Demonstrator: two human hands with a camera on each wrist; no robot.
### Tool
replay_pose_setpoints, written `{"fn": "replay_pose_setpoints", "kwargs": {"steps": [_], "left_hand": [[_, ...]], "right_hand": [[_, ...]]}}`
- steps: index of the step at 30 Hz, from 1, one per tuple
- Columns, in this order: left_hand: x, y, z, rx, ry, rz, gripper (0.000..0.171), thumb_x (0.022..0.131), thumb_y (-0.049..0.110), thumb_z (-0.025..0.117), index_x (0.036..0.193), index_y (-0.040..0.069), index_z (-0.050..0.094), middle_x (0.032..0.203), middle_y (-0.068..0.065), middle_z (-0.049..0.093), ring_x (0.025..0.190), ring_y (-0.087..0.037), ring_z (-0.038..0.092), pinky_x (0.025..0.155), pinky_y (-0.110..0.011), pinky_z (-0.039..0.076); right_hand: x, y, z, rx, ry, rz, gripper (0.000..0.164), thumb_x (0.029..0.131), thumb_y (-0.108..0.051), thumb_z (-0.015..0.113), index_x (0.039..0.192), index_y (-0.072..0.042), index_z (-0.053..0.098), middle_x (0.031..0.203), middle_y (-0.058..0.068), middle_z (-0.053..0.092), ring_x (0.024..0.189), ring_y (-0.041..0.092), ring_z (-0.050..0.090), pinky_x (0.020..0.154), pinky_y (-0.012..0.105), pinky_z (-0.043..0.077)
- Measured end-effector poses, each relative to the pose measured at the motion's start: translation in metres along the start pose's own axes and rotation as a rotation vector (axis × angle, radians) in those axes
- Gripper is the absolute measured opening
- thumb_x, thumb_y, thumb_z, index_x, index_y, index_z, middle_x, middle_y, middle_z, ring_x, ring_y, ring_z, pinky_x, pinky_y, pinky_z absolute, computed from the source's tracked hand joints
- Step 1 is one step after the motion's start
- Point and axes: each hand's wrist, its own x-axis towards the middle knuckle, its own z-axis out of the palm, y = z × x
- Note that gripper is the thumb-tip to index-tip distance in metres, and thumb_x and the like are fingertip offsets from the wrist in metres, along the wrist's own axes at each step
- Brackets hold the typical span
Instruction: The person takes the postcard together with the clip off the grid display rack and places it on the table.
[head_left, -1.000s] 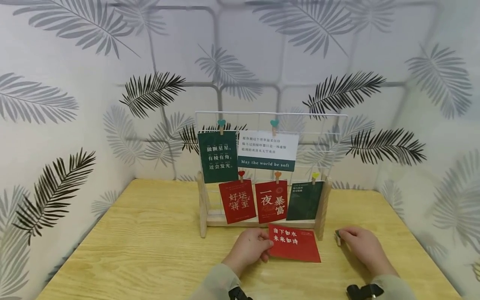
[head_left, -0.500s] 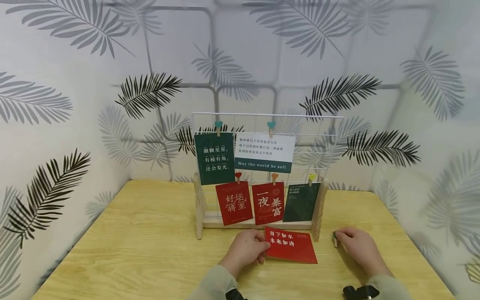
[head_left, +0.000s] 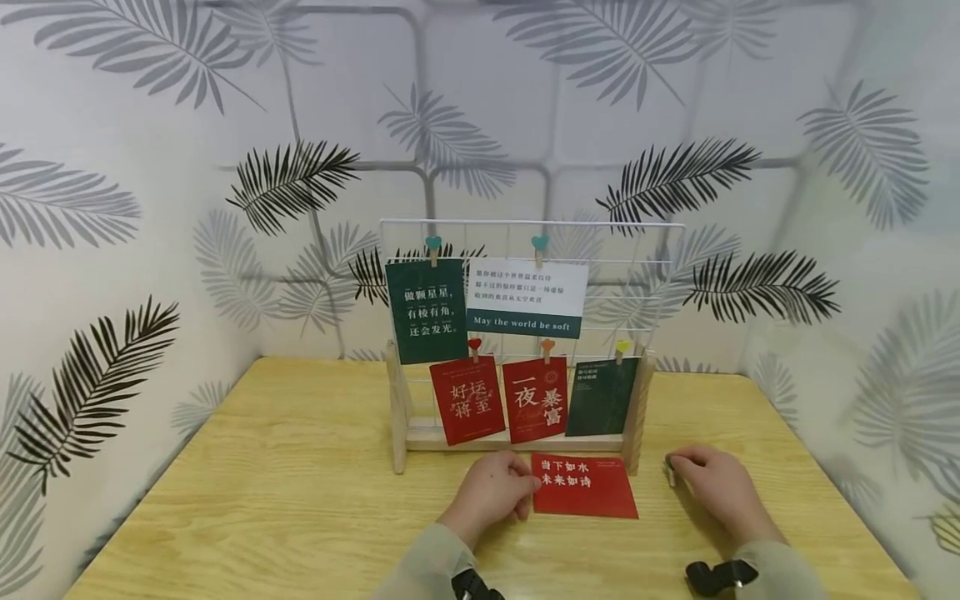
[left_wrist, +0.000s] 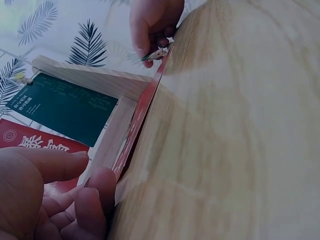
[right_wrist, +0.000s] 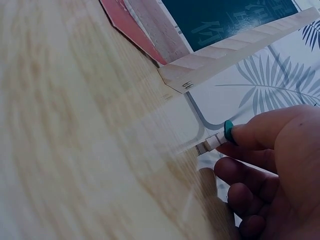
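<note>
A red card (head_left: 585,492) with white lettering lies on the table in front of the rack. At its left edge is my left hand (head_left: 491,492); in the left wrist view the thumb (left_wrist: 65,165) stands apart from the curled fingers, whose tips are right by the card's edge. To the right of the card, my right hand (head_left: 723,487) pinches a small wooden clothespin (right_wrist: 212,143) with a dark green top between thumb and index finger. The clothespin is held low, near the tabletop, and its other fingers curl loosely below.
Behind the card stands a white wire grid rack (head_left: 630,229) on wooden feet (head_left: 400,429). Clothespins with heart tops hold a dark green card (head_left: 427,342), a white-and-green card (head_left: 525,283), two red cards (head_left: 468,425) and another green card (head_left: 600,404). A patterned wall covering surrounds the table.
The red card, tilted slightly before, now lies flatter on the table. My right hand keeps its pinch on the clothespin, and both hands stay almost in place. The head view shifts slightly.
</note>
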Motion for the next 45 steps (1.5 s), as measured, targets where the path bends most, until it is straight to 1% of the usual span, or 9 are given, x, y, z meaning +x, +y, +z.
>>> {"fn": "replay_pose_setpoints", "kwargs": {"steps": [4,14,19,24,31,34,38,41,45], "left_hand": [[0.002,0.001,-0.003,0.000,0.005,0.017,0.016,0.094,0.028,0.073,0.097,0.015,0.065,0.064,-0.005,0.067,0.053,-0.018,0.062,0.054,-0.031,0.050],[-0.003,0.000,-0.005,-0.067,-0.021,0.035,0.016,0.095,0.025,0.072,0.100,0.012,0.065,0.066,-0.006,0.067,0.055,-0.017,0.063,0.054,-0.030,0.052],[-0.004,0.002,-0.005,-0.091,-0.035,0.052,0.016,0.096,0.027,0.070,0.102,0.012,0.066,0.068,-0.006,0.067,0.057,-0.018,0.064,0.055,-0.030,0.053],[-0.004,0.001,-0.005,-0.121,-0.038,0.055,0.017,0.097,0.027,0.070,0.102,0.012,0.066,0.071,-0.006,0.066,0.059,-0.019,0.065,0.054,-0.031,0.053],[-0.005,0.005,-0.006,-0.162,-0.027,0.047,0.018,0.098,0.030,0.068,0.103,0.013,0.067,0.079,-0.006,0.067,0.066,-0.020,0.066,0.059,-0.033,0.053],[-0.006,0.007,-0.009,-0.164,-0.019,0.050,0.019,0.098,0.030,0.068,0.106,0.013,0.067,0.084,-0.005,0.067,0.070,-0.021,0.065,0.062,-0.034,0.053],[-0.007,0.010,-0.013,-0.166,-0.014,0.045,0.019,0.098,0.031,0.067,0.107,0.014,0.067,0.089,-0.003,0.067,0.075,-0.021,0.064,0.065,-0.034,0.055],[-0.008,0.011,-0.017,-0.171,-0.011,0.046,0.017,0.099,0.030,0.066,0.106,0.015,0.066,0.091,-0.002,0.067,0.077,-0.021,0.065,0.067,-0.035,0.056],[-0.010,0.013,-0.021,-0.170,0.003,0.067,0.014,0.099,0.028,0.066,0.105,0.015,0.065,0.093,-0.003,0.067,0.078,-0.020,0.065,0.070,-0.036,0.057]], "right_hand": [[0.001,-0.003,0.000,0.014,0.016,-0.006,0.035,0.103,-0.029,0.055,0.117,-0.002,0.073,0.124,0.023,0.066,0.121,0.046,0.055,0.100,0.060,0.041],[0.002,-0.001,0.003,0.042,0.027,-0.001,0.039,0.104,-0.031,0.054,0.123,0.000,0.070,0.130,0.025,0.062,0.125,0.046,0.052,0.101,0.060,0.040],[-0.002,-0.003,-0.001,0.079,0.021,0.017,0.045,0.106,-0.034,0.049,0.130,0.001,0.065,0.137,0.027,0.057,0.129,0.047,0.048,0.102,0.060,0.039],[-0.004,-0.004,-0.004,0.073,0.052,0.001,0.044,0.106,-0.032,0.048,0.131,0.000,0.065,0.138,0.028,0.056,0.127,0.048,0.049,0.099,0.060,0.041],[-0.003,-0.005,-0.006,0.114,0.096,0.014,0.048,0.107,-0.038,0.045,0.134,-0.004,0.064,0.136,0.025,0.059,0.120,0.039,0.055,0.092,0.052,0.044],[-0.003,-0.009,-0.006,0.127,0.101,0.006,0.049,0.108,-0.040,0.044,0.136,-0.005,0.063,0.136,0.023,0.059,0.121,0.038,0.056,0.094,0.051,0.044],[-0.003,-0.016,-0.007,0.147,0.103,-0.004,0.050,0.108,-0.041,0.043,0.136,-0.006,0.063,0.135,0.022,0.061,0.116,0.037,0.060,0.087,0.045,0.048],[-0.004,-0.022,-0.008,0.163,0.103,-0.007,0.050,0.108,-0.042,0.043,0.136,-0.006,0.062,0.133,0.022,0.062,0.112,0.035,0.062,0.079,0.038,0.048],[-0.005,-0.029,-0.010,0.170,0.106,-0.020,0.050,0.107,-0.043,0.043,0.137,-0.007,0.062,0.133,0.021,0.061,0.112,0.035,0.061,0.076,0.036,0.048]]}}
